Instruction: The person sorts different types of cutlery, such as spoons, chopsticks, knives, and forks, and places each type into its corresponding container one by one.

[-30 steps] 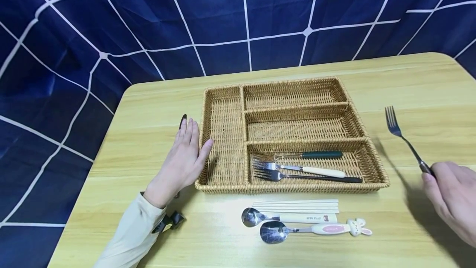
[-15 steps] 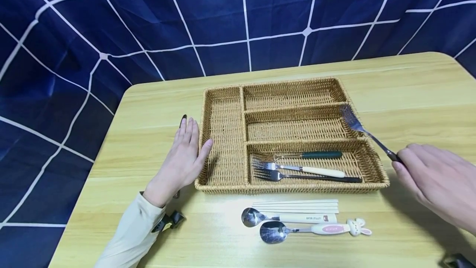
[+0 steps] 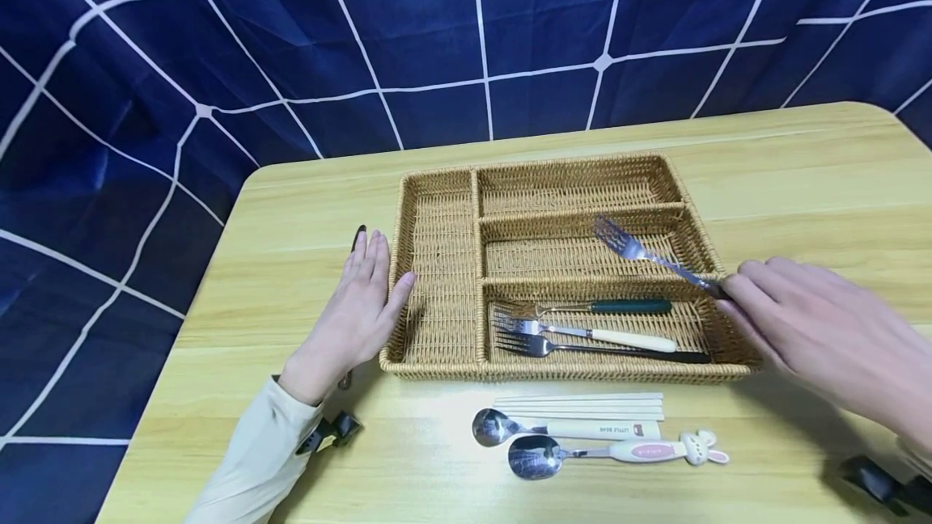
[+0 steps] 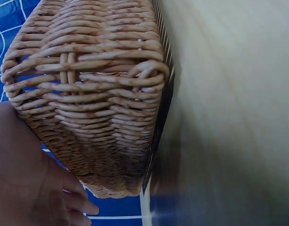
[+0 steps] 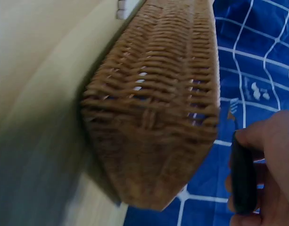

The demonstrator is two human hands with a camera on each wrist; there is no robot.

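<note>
A fork (image 3: 621,240) is gripped by its dark handle (image 5: 243,181) in my right hand (image 3: 808,330). Its tines, pointing left, appear above the middle compartment of a wicker cutlery tray (image 3: 440,265). In the nearest compartment lie a green-handled fork (image 3: 630,306), a cream-handled fork (image 3: 633,339) and a black fork (image 3: 537,345). My left hand (image 3: 349,306), fingers straight and thumb spread over the rim, lies against the tray's left wall (image 4: 87,122). A dark-tipped object (image 3: 359,236) is mostly hidden by that hand.
In front of the tray lie several white chopsticks (image 3: 578,407), a spoon with a white handle (image 3: 495,427) and a spoon with a rabbit-ended handle (image 3: 535,457). A blue checked cloth (image 3: 546,31) hangs behind the wooden table (image 3: 815,176).
My right hand has carried the fork leftward from beside the tray to over it. The left hand and the other cutlery have stayed in place.
</note>
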